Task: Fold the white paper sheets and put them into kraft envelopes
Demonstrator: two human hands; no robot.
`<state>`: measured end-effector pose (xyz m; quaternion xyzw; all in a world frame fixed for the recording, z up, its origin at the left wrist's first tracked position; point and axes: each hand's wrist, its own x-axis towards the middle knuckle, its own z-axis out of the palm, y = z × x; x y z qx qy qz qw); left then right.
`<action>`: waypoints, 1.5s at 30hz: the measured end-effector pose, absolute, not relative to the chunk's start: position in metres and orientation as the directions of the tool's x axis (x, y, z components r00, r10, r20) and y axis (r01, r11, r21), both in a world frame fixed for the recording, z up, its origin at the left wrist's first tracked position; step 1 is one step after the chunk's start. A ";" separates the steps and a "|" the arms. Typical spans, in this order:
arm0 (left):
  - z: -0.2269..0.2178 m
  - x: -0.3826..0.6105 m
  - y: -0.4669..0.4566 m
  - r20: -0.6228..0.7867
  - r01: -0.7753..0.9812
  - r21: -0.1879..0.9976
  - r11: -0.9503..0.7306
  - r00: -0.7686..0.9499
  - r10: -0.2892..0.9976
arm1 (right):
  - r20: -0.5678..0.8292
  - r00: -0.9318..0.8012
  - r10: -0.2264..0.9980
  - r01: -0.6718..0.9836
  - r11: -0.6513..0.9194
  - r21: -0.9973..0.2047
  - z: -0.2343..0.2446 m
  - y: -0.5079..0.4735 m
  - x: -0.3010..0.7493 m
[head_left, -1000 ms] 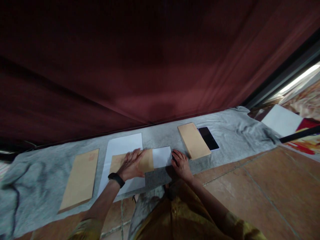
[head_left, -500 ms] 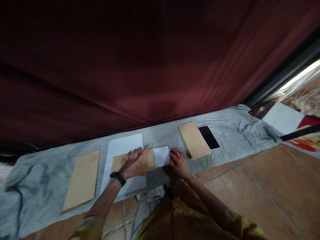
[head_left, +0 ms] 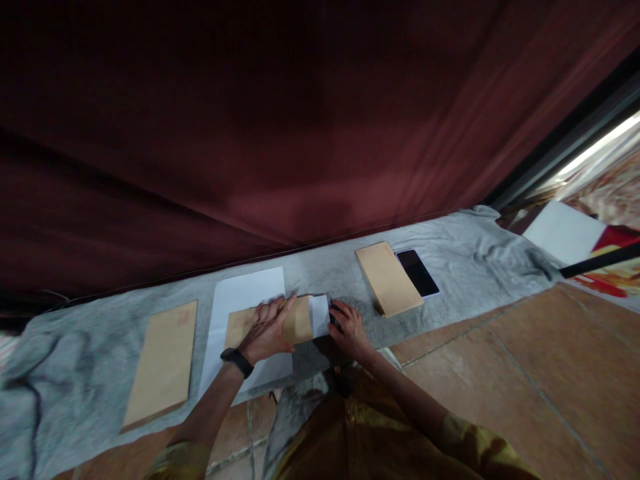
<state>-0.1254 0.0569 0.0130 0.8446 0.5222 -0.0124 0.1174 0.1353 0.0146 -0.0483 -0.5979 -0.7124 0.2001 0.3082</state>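
My left hand [head_left: 267,331] lies with fingers spread across a brown paper envelope [head_left: 304,321], pressing it down on a white sheet [head_left: 227,293]. From the envelope's right end sticks out a short piece of white paper [head_left: 319,315], the rest of it hidden inside. At that paper's outer edge is my right hand [head_left: 349,328], its fingers curled and thumb below, closed on the edge. A dark watch [head_left: 237,361] is on my left wrist.
Brown envelopes lie to the left [head_left: 163,360] and in a stack [head_left: 390,280] to the right. A phone [head_left: 417,272] touches the stack. All rest on a grey cloth [head_left: 465,267]; a dark red curtain [head_left: 300,167] hangs behind, with floor tiles [head_left: 500,360] in front.
The white paper has slid left, deeper into the envelope, so less of it shows. My right hand moved left with it; my left hand stays on the envelope.
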 end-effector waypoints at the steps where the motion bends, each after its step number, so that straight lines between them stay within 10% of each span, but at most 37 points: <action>1: 0.013 -0.124 0.057 -0.152 0.886 0.190 -0.423 0.452 0.879 | 0.197 -0.095 0.976 0.727 0.204 -0.656 -0.048 0.014 0.132; 45: 0.014 -0.119 0.062 -0.191 0.872 0.227 -0.434 0.477 0.858 | 0.102 -0.107 0.989 0.724 0.147 -0.674 -0.031 0.014 0.094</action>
